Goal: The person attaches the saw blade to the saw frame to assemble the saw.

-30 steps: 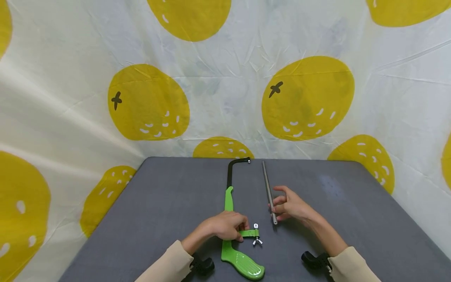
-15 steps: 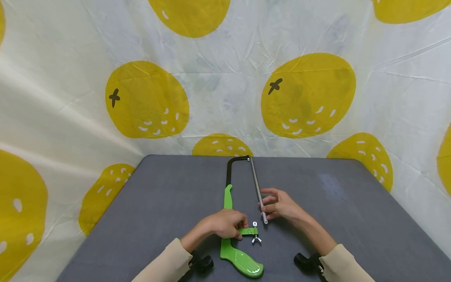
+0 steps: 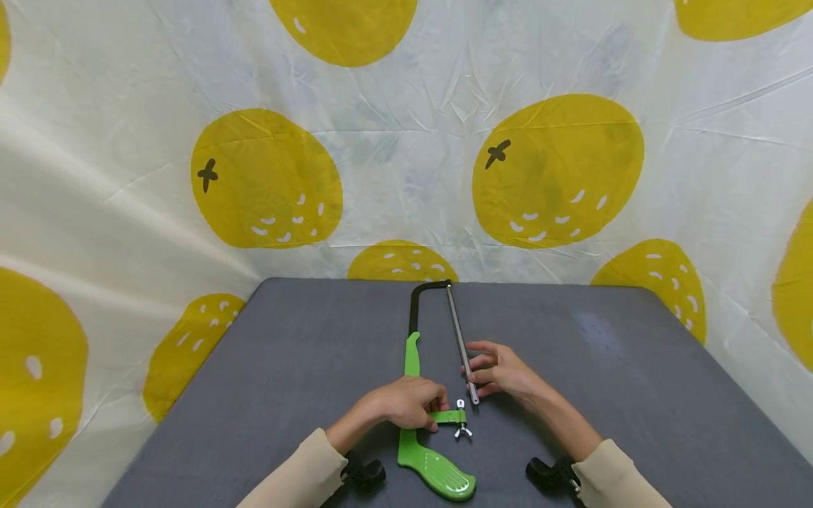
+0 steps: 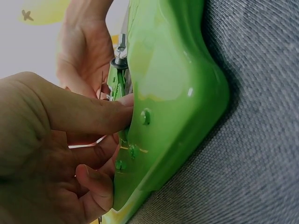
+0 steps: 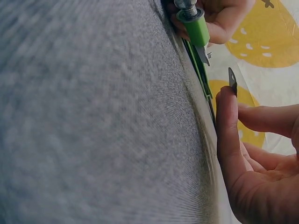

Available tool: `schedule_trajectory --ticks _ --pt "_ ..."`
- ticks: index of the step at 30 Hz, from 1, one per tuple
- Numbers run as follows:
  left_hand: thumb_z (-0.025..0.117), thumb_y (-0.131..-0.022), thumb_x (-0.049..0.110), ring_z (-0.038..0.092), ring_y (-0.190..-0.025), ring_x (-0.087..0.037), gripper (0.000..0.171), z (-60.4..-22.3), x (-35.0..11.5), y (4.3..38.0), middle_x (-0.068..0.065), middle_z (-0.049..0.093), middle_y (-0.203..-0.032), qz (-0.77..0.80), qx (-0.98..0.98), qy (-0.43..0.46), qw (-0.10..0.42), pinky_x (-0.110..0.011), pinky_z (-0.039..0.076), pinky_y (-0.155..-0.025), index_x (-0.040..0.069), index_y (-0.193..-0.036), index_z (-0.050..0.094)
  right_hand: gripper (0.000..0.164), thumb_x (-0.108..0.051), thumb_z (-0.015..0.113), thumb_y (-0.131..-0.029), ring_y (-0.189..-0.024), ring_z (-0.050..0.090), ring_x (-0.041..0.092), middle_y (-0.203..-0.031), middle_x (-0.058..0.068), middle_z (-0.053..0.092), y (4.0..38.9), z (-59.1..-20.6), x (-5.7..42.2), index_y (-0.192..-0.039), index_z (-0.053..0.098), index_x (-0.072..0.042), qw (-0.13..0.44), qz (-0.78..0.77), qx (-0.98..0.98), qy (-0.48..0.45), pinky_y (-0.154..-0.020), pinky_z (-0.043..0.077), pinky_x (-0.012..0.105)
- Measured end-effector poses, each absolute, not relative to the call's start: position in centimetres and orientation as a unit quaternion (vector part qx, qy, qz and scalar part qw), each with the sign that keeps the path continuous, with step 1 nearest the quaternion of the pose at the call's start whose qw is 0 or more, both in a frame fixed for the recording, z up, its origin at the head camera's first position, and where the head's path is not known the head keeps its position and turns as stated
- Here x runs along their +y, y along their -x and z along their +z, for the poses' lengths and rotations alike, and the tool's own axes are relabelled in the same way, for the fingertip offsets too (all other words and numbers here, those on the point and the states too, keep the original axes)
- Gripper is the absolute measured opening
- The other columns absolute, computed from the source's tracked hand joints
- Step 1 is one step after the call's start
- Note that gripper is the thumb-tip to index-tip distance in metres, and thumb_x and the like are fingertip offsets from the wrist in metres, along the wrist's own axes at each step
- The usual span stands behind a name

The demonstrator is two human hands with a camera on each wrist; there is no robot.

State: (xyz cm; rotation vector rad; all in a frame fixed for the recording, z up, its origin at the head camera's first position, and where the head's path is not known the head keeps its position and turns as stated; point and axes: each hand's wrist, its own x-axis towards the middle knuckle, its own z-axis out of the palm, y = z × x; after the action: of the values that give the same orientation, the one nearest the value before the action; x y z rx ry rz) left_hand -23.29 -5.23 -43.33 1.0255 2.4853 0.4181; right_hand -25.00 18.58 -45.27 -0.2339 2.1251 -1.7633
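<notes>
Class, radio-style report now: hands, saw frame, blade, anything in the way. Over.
Left hand holding saw frame. Right hand pinching blade. Far end at frame tip, seating unclear; near end apart from wing-nut bolt. No obstruction seen.

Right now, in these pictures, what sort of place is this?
Probably a small tool-work spot, though I can't tell which building. Clues: the grey, fabric-textured tabletop, the creased white sheet with big yellow fruit shapes behind it, and the green-and-black hacksaw frame beside a thin silver blade.
</notes>
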Motion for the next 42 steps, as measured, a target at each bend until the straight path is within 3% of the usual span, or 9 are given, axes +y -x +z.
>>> schedule_trajectory --ticks 28,42 --pt "0.082 -0.089 0.021 0.055 -0.080 0.001 0.020 -43.15 -5.31 23.34 0.012 0.064 -0.091 0.145 0.893 -0.376 0.202 -0.018 0.045 -0.075 0.022 -0.105 0.069 0.069 0.005 0.065 -0.095 -0.084 0.071 0.017 -0.123 0.032 0.065 25.33 -45.10 17.84 -0.156 0.033 0.007 0.145 -0.625 0.764 0.071 -0.066 0.061 0.033" --pt "0.082 -0.090 0.020 0.055 -0.079 0.000 0.020 -43.19 -5.28 23.39 0.011 0.064 -0.092 0.148 0.893 -0.372 0.208 -0.019 0.047 -0.074 0.022 -0.105 0.070 0.069 0.002 0.065 -0.096 -0.086 0.072 0.018 -0.125 0.030 0.064 25.15 -45.23 17.94 -0.156 0.032 0.007 0.171 -0.612 0.768 0.073 -0.068 0.061 0.034"
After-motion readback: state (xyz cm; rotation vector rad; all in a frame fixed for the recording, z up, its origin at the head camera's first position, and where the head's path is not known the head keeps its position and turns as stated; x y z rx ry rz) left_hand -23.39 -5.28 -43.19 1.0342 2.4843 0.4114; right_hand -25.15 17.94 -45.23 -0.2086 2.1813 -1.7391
